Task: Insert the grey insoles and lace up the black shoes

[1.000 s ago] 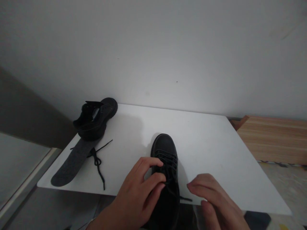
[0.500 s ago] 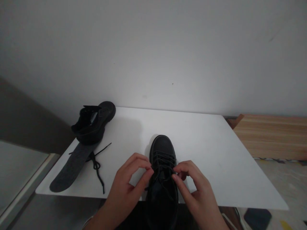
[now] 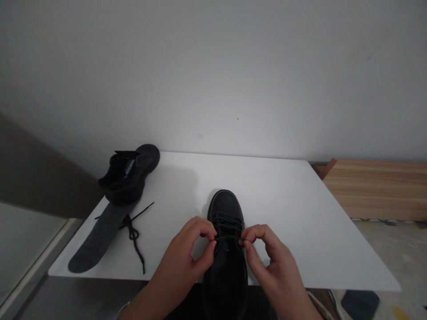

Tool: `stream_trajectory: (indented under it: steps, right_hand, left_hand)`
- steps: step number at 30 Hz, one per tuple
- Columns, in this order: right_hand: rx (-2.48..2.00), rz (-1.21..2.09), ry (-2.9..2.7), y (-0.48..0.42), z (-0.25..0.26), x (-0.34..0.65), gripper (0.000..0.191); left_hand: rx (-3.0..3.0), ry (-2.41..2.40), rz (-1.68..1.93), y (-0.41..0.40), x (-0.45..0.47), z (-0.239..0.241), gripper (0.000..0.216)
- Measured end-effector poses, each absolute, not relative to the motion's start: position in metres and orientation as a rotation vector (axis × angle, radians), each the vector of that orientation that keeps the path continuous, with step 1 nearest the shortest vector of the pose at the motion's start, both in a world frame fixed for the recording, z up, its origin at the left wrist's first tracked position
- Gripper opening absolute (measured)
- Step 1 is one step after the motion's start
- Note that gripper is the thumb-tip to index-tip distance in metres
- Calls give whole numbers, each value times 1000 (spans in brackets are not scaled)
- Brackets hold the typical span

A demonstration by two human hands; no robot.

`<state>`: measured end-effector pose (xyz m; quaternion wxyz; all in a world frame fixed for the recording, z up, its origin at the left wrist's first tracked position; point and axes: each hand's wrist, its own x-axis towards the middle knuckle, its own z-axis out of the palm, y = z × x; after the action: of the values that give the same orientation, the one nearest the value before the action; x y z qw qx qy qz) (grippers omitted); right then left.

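Note:
A black shoe (image 3: 226,209) stands at the near edge of a white table (image 3: 287,209), toe pointing away from me. My left hand (image 3: 190,253) pinches its black lace (image 3: 228,238) on the left side of the eyelets. My right hand (image 3: 267,258) pinches the same lace on the right side. The lace runs taut between my fingertips across the shoe's tongue. Both hands are closed on it.
A second black shoe (image 3: 128,171) lies at the table's far left corner, with a grey insole (image 3: 96,240) and a loose black lace (image 3: 135,231) beside it. A wooden surface (image 3: 380,189) sits to the right. A white wall rises behind the table.
My right hand came in from the right side to the shoe and pinched the lace. My left hand shifted its grip, and now both hold the lace taut.

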<state>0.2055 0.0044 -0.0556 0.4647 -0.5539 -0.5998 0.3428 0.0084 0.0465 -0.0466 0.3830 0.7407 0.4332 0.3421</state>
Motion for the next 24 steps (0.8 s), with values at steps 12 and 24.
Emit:
stream_trajectory:
  steps: [12, 24]
  right_hand:
    - [-1303, 918, -1271, 4, -36, 215, 14]
    - [-1250, 1192, -1257, -4, -37, 228, 39]
  left_hand:
    - [1743, 1071, 950, 43, 3, -44, 9]
    - [1896, 950, 815, 43, -2, -31, 16]
